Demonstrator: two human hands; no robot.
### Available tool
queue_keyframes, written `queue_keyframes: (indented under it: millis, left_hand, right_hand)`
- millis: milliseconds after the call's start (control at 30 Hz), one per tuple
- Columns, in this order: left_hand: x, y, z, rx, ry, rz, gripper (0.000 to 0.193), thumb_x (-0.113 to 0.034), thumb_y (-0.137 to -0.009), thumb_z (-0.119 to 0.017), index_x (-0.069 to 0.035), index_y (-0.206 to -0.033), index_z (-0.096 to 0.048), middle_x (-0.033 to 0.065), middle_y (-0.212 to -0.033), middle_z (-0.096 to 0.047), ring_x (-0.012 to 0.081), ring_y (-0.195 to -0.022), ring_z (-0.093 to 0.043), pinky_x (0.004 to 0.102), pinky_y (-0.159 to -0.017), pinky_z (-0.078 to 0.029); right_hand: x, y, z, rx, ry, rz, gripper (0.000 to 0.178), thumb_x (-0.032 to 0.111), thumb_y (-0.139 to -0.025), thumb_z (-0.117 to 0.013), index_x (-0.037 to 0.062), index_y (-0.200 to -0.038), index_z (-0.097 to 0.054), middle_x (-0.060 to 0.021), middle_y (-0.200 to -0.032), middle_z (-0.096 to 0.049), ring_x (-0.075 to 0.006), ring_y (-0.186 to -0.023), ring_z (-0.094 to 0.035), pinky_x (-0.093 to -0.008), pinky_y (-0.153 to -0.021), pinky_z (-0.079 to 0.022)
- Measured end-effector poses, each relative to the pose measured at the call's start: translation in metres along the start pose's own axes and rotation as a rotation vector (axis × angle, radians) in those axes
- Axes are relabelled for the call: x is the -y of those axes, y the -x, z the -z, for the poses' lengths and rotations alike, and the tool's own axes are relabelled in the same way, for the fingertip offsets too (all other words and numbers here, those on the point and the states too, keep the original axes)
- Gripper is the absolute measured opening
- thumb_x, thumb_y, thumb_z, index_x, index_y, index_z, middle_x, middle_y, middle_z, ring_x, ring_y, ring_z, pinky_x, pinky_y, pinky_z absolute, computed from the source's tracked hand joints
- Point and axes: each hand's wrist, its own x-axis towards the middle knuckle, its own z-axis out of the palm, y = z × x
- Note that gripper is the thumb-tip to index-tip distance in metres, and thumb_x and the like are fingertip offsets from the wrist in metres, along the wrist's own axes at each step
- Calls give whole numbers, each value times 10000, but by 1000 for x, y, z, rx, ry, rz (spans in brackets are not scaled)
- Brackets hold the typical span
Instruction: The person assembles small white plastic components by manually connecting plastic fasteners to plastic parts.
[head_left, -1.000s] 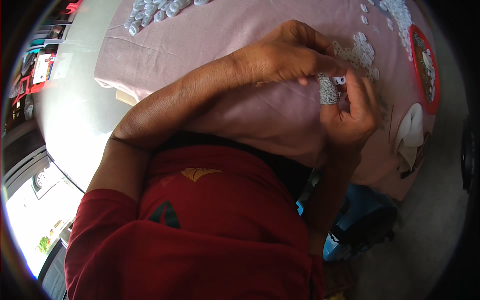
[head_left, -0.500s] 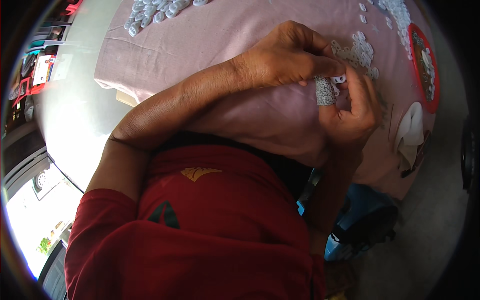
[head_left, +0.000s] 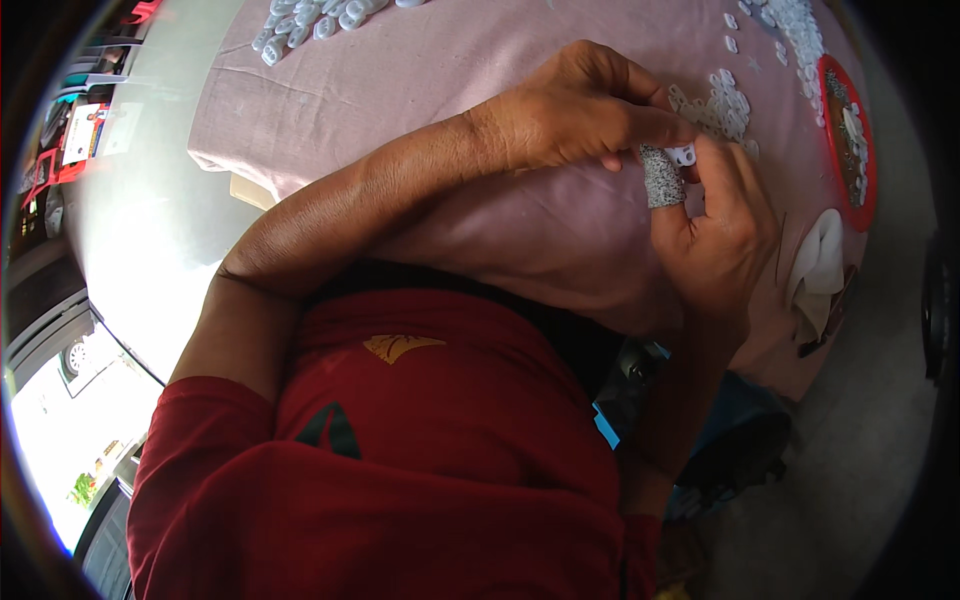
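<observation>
Over the front part of the cloth my two hands meet at the fingertips. Between the thumb and forefinger of my right hand (head_left: 725,225) sits a small white plastic piece (head_left: 684,155) with holes in it. A grey speckled finger sleeve (head_left: 663,178) covers that thumb. My left hand (head_left: 575,110) is closed, its fingertips pressed together at the upper edge of the piece; whatever they pinch is hidden. Just beyond the hands lies a loose heap of similar white pieces (head_left: 728,105).
Pink cloth (head_left: 330,110) covers the table. More white pieces (head_left: 318,18) are heaped at the far left, others (head_left: 797,35) at the far right. A red-rimmed tray (head_left: 827,105) holds some pieces at the right, with a white cloth (head_left: 820,255) nearer. Blue bag-like object (head_left: 735,430) below.
My right hand has shifted slightly to the right, its wrist and forearm swinging right too. The left fingertips followed a little. The white piece stays between the right thumb and forefinger.
</observation>
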Motion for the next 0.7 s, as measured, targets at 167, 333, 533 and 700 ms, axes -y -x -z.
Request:
queue_keyframes:
  millis: [167,333,533,700]
  left_hand:
    - [2,0,-1,0,3,-36,146,-192,-886,-694,-48,-877,-720,-26,-766,-643,21,-673,-541,184,-584,-461]
    - [5,-1,0,-12,15,-25,138,-180,-885,-695,-45,-894,-717,-14,-805,-664,34,-733,-586,189,-610,-486]
    - [3,1,-1,-33,37,-9,130,-174,-888,-688,-51,-917,-716,-14,-851,-684,37,-783,-609,186,-635,-500]
    - [5,1,1,-16,43,-25,121,-174,-893,-681,-62,-925,-716,-20,-861,-683,34,-804,-609,184,-656,-506]
  right_hand:
    - [3,-3,7,91,60,-12,182,63,-704,-642,51,-874,-578,-91,-761,-552,-299,-681,-592,-412,-606,-486]
    - [9,-10,11,201,120,-30,146,57,-691,-622,47,-802,-528,-112,-757,-571,-322,-709,-605,-444,-602,-479]
    - [11,-18,19,286,190,-13,140,77,-768,-567,0,-880,-538,-176,-800,-568,-385,-731,-585,-477,-626,-460]
    - [7,-20,18,326,138,-2,139,45,-748,-540,-8,-876,-531,-181,-803,-559,-395,-730,-573,-481,-633,-454]
